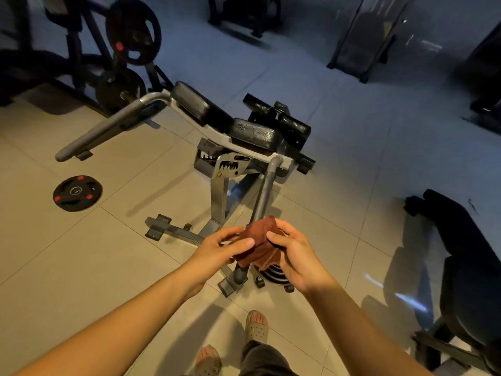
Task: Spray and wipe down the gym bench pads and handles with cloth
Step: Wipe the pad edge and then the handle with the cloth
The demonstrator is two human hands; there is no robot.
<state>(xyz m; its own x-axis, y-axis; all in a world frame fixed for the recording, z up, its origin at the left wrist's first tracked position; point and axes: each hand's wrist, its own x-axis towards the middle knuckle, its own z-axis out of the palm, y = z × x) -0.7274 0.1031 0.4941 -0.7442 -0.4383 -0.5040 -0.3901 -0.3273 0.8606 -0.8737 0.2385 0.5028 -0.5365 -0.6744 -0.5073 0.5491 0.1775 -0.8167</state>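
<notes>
You stand on a pale tiled floor (81, 267) in a dim gym, facing the grey-framed gym bench (254, 134) with black pads. A weight plate (77, 193) lies to its left. Your left hand (217, 251) and right hand (295, 256) both pinch the rust-brown cloth (261, 245) above the near handle (264, 194).

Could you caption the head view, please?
A reddish cloth held by the left hand and right hand near the grey metal handle of a black padded bench.

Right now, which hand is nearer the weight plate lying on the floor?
Left. The left hand, pinching the cloth, sits toward the weight plate; the right hand holds the cloth's far side.
</notes>
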